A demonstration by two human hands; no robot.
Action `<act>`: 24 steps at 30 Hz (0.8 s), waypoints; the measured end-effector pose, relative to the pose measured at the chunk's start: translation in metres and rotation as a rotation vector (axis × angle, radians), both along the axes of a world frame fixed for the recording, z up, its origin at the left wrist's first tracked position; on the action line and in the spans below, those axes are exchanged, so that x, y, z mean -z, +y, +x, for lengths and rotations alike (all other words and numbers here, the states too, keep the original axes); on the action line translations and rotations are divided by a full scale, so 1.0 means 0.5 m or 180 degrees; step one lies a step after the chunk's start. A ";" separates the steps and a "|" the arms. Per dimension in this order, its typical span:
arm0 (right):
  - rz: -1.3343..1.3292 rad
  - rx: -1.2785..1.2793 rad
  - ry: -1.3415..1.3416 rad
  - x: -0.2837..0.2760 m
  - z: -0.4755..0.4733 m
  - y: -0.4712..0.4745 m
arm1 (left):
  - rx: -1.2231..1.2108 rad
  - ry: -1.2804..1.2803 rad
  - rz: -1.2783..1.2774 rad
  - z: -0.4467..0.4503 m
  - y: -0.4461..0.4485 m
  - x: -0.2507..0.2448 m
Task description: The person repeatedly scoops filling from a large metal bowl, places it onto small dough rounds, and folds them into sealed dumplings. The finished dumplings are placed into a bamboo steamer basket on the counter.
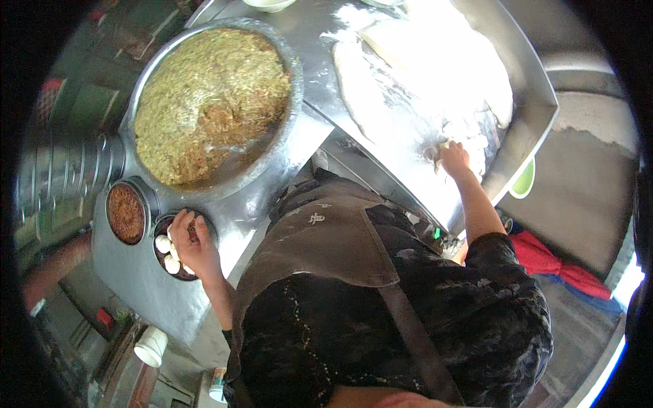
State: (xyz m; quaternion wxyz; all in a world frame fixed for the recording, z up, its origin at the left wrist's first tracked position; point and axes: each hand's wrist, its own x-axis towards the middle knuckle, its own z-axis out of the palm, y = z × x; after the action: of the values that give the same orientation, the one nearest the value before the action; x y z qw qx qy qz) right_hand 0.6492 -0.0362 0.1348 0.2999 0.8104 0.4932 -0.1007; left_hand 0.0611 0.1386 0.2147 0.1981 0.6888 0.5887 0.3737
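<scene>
My left hand (196, 250) reaches over the rim of a round metal tin (212, 230). Several white dough balls (172, 263) lie in it, partly covered by my fingers. Whether those fingers pinch a ball is hidden. On the floured steel worktop (408, 163), my right hand (454, 159) has its fingers curled around a small piece of dough (441, 146). More small pale dough pieces (479, 148) lie beside it, washed out by glare. A long roll of dough (357, 92) and a large pale mass of dough (393, 41) lie farther up.
A wide metal basin (295, 92) holds chopped green and brown filling (204, 97). Next to my left hand stands a tin of reddish-brown filling (125, 213). A raised steel rim (543, 122) borders the worktop. At far left is another person's arm (56, 262).
</scene>
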 end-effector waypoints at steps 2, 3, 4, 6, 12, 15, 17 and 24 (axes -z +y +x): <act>0.0430 0.0548 0.0122 -0.005 0.033 0.000 | -0.0090 -0.0213 -0.0061 -0.002 -0.006 0.001; 0.0768 0.0921 0.0448 -0.014 0.051 0.005 | -0.0058 -0.0475 -0.0059 -0.002 -0.007 0.002; 0.1554 0.1235 0.0732 -0.017 0.059 0.017 | -0.0094 -0.0348 -0.0005 -0.004 -0.009 0.002; 0.2862 0.2950 0.2272 -0.025 0.059 0.061 | -0.0063 -0.0119 0.0041 -0.003 -0.008 0.002; 0.3171 0.2559 0.5250 -0.091 -0.165 0.323 | 0.0117 -0.1389 -0.0476 0.042 0.027 -0.013; 0.2268 0.1996 0.6662 -0.157 -0.364 0.434 | 0.0240 -0.2173 -0.1247 0.089 0.048 -0.035; 0.1892 0.1811 0.6801 -0.190 -0.499 0.483 | 0.0526 -0.2981 -0.1436 0.126 0.069 -0.048; 0.1132 0.1347 0.7342 -0.241 -0.745 0.515 | 0.0526 -0.3756 -0.0879 0.202 0.109 -0.065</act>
State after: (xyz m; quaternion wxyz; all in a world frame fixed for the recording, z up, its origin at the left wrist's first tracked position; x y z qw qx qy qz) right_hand 0.2769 0.2212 0.2550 -0.4612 0.3367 0.3354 -0.7493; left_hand 0.1622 0.1930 0.2471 0.6065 0.3770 0.3673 0.5959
